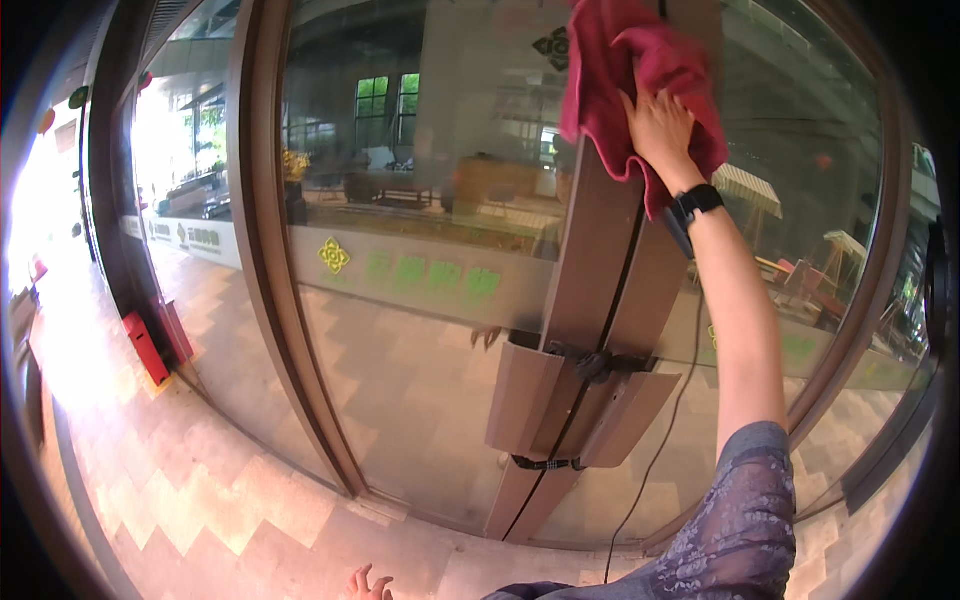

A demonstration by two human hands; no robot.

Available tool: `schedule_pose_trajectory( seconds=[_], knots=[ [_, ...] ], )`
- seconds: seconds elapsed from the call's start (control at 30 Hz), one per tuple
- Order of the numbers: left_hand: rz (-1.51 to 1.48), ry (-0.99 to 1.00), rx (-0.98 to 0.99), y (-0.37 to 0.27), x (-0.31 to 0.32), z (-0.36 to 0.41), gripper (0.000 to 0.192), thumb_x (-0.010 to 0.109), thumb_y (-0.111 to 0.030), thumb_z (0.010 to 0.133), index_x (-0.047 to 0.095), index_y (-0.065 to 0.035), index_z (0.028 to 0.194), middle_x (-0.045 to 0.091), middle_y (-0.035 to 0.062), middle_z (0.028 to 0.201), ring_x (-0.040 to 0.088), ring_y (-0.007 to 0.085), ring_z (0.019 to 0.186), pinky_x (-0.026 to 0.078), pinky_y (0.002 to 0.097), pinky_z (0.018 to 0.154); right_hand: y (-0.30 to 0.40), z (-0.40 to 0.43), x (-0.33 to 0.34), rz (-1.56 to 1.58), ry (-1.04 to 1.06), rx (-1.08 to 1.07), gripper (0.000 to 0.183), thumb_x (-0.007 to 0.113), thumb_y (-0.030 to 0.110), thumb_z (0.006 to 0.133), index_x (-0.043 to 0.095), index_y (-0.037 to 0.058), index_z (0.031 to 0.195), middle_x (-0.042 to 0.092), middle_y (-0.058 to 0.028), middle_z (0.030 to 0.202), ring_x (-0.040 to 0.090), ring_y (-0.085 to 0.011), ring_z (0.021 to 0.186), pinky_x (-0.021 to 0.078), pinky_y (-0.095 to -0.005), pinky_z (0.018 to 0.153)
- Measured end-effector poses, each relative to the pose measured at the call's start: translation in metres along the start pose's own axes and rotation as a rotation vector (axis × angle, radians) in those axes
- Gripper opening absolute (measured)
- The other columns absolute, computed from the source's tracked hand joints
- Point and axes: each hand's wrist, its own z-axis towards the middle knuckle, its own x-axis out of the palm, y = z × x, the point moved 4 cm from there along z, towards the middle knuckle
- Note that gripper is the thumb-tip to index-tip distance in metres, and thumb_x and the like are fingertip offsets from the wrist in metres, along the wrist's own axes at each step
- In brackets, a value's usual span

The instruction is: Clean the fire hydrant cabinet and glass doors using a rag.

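My right hand [658,129], its arm stretched upward, presses a crumpled dark red cloth [600,71] against the upper part of a glass double door. The cloth covers part of the brown metal door stile [600,225] and the glass beside it. A black watch [699,201] is on the right wrist. My left hand [369,583] hangs low at the bottom edge, partly cut off, with slightly curled, parted fingers and nothing visible in it. Below the cloth, two brown door handle plates [529,394] flank the central gap, with black material wrapped around them [594,366].
A thin black cable [670,439] runs down past the right door leaf. Frosted bands with green lettering and a yellow emblem [334,256] cross the glass. At left, a red box [146,349] stands on the tiled floor [225,495]. Furniture shows through or reflects in the glass.
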Motion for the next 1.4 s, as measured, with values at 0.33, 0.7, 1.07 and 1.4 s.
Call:
schedule_pose_trajectory(
  seconds=[0.33,0.7,1.07,1.4],
  knots=[
    [-0.061,-0.003,0.053,0.005,-0.008,0.005,0.036,0.058,-0.008,0.08,0.057,-0.0192,0.114,0.039,0.0131,0.137,0.039,0.0385,0.122,0.045,0.0479,0.091,0.136,-0.264,0.09,0.472,0.28,-1.235,0.054,0.05,0.04,0.086,0.047,0.0072,0.129,0.051,-0.0154,0.129,0.052,-0.0329,0.114,0.04,-0.0383,0.099],
    [0.013,-0.097,-0.343,0.08,0.011,-0.138,0.041,0.062,-0.003,0.075,0.057,-0.0155,0.113,0.04,0.0192,0.133,0.038,0.0422,0.12,0.038,0.0511,0.098,0.144,0.028,0.034,0.234,0.06,0.199,0.058,0.043,0.056,0.088,0.049,0.0107,0.123,0.05,-0.0185,0.127,0.047,-0.0397,0.117,0.0368,-0.0638,0.085],
    [0.166,-0.123,-0.296,0.121,-0.07,-0.033,0.038,0.063,-0.006,0.077,0.058,-0.0173,0.113,0.04,0.0167,0.134,0.042,0.0393,0.117,0.041,0.0483,0.095,0.392,-0.211,0.082,0.992,0.461,-0.924,0.054,0.049,0.042,0.09,0.043,0.0156,0.137,0.042,-0.0103,0.14,0.038,-0.0261,0.129,0.0277,-0.0372,0.109],
    [0.181,-0.139,-0.178,0.221,-0.081,-0.014,0.036,0.062,-0.005,0.075,0.06,-0.0172,0.109,0.041,0.017,0.132,0.038,0.0403,0.12,0.037,0.0505,0.098,0.176,0.068,0.065,0.329,0.024,0.447,0.04,0.04,0.046,0.091,0.052,0.0138,0.113,0.054,-0.0207,0.12,0.052,-0.0399,0.107,0.0439,-0.053,0.083]
  ],
)
